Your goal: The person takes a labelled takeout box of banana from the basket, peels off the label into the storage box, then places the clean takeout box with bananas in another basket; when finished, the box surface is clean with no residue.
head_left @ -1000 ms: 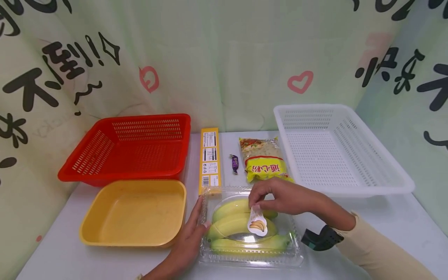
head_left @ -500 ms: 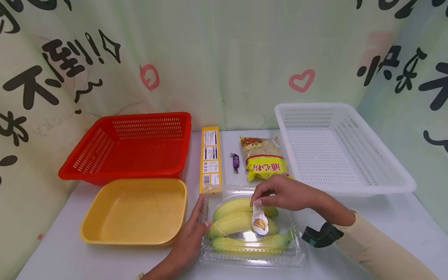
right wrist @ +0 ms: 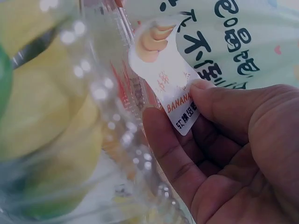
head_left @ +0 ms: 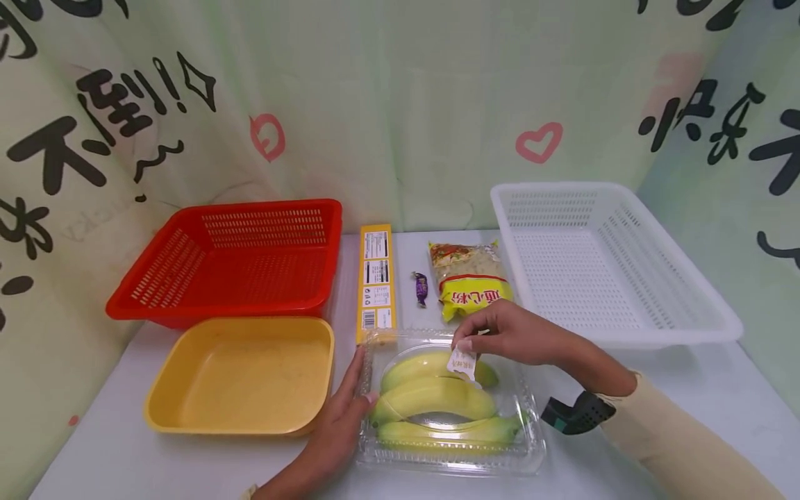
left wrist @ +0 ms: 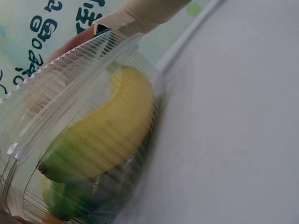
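A clear plastic clamshell box (head_left: 431,461) holding several yellow-green bananas (head_left: 431,401) lies at the front middle of the table. My left hand (head_left: 337,421) rests against its left side, fingers extended along the wall and thumb at the lid's edge. Above the lid, my right hand (head_left: 509,334) pinches a white banana label (head_left: 461,362) between thumb and index finger. In the right wrist view the label (right wrist: 161,65) shows a banana picture and the printed word BANANA, and it stands up from the fingertips. The left wrist view shows a banana (left wrist: 103,128) through the ribbed box wall.
A yellow tub (head_left: 240,375) stands left of the box, with a red basket (head_left: 262,278) behind it. Beyond the box lie a yellow carton (head_left: 376,278), a purple-wrapped candy (head_left: 421,288) and a pasta bag (head_left: 471,281). A white basket (head_left: 575,278) stands at the back right.
My right hand has risen slightly away from me with the label, which has tilted so its banana picture no longer shows in the head view. The left hand stays on the box.
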{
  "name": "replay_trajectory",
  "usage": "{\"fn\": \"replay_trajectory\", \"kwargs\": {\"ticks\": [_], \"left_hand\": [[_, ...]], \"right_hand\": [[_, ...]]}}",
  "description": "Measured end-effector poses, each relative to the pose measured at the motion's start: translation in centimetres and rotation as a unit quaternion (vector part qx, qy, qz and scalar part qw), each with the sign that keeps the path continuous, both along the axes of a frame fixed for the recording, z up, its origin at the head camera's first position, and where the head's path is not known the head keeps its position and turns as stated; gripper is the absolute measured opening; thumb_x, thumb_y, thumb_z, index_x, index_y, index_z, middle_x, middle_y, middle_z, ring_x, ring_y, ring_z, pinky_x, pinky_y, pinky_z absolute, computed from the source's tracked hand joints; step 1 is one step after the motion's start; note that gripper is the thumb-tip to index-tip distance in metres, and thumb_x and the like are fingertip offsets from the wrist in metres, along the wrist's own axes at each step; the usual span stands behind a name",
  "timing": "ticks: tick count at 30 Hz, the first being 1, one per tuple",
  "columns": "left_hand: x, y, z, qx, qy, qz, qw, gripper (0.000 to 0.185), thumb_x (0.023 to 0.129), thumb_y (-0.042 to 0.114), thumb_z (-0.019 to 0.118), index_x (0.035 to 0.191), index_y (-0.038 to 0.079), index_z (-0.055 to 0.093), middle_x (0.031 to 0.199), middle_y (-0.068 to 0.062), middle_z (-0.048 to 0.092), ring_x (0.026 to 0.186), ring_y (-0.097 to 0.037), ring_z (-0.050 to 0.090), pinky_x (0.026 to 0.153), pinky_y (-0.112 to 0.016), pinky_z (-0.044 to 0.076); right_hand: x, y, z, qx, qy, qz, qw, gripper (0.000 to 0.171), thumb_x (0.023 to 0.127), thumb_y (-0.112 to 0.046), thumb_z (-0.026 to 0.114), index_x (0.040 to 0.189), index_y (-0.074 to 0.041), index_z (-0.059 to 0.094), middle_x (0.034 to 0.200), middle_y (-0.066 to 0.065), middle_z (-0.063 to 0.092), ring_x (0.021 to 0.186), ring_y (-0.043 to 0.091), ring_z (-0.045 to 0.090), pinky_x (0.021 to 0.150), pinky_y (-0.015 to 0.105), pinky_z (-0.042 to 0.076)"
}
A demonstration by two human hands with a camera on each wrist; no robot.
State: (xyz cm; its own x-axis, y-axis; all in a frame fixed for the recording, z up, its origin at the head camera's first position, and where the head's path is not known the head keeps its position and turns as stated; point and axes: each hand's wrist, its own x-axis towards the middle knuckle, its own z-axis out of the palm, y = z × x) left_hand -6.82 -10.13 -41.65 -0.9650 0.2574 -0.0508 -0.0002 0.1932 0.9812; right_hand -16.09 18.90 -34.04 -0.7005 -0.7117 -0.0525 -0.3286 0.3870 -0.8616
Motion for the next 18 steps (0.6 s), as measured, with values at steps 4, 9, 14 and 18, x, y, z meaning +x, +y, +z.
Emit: {"fn": "replay_trajectory", "kwargs": {"ticks": [4, 9, 14, 18], "left_hand": [[0.0, 0.1, 0.0, 0.005, 0.01, 0.004, 0.9999, 0.065, 0.101, 0.013, 0.046, 0.157, 0.016, 0.014, 0.162, -0.002, 0.011, 0.147, -0.022, 0.005, 0.116, -0.048, 0.006], [-0.1, 0.0, 0.2, 0.03, 0.007, 0.001, 0.9995, 0.067, 0.099, 0.009, 0.048, 0.157, 0.013, 0.015, 0.162, -0.008, 0.01, 0.147, -0.027, 0.002, 0.116, -0.05, 0.005], [0.1, -0.2, 1.0, 0.023, -0.003, 0.0, 0.9997, 0.065, 0.1, 0.014, 0.049, 0.157, 0.012, 0.017, 0.161, -0.011, 0.011, 0.146, -0.031, 0.006, 0.115, -0.048, 0.01], [0.4, -0.5, 2.0, 0.019, 0.02, -0.007, 0.9996, 0.067, 0.1, 0.015, 0.051, 0.156, 0.005, 0.014, 0.162, -0.011, 0.005, 0.146, -0.03, 0.009, 0.113, -0.042, 0.016]], "right_hand": [[-0.1, 0.1, 0.0, -0.002, 0.0, 0.004, 1.0, 0.012, 0.094, -0.005, 0.062, 0.098, -0.003, 0.073, 0.088, 0.0, 0.07, 0.075, 0.015, 0.059, 0.069, 0.032, 0.055], [-0.3, -0.1, 0.2, 0.005, 0.002, 0.007, 1.0, 0.012, 0.094, -0.005, 0.063, 0.099, -0.002, 0.073, 0.088, 0.0, 0.071, 0.074, 0.015, 0.06, 0.069, 0.032, 0.055], [-0.3, -0.2, 0.4, 0.012, 0.002, 0.007, 1.0, 0.012, 0.093, -0.006, 0.064, 0.1, -0.001, 0.073, 0.088, 0.0, 0.071, 0.074, 0.016, 0.061, 0.069, 0.033, 0.056], [-0.2, -0.1, 0.5, 0.011, 0.01, 0.007, 1.0, 0.012, 0.094, -0.006, 0.064, 0.1, -0.002, 0.074, 0.088, 0.0, 0.072, 0.074, 0.016, 0.061, 0.07, 0.032, 0.056]]}}
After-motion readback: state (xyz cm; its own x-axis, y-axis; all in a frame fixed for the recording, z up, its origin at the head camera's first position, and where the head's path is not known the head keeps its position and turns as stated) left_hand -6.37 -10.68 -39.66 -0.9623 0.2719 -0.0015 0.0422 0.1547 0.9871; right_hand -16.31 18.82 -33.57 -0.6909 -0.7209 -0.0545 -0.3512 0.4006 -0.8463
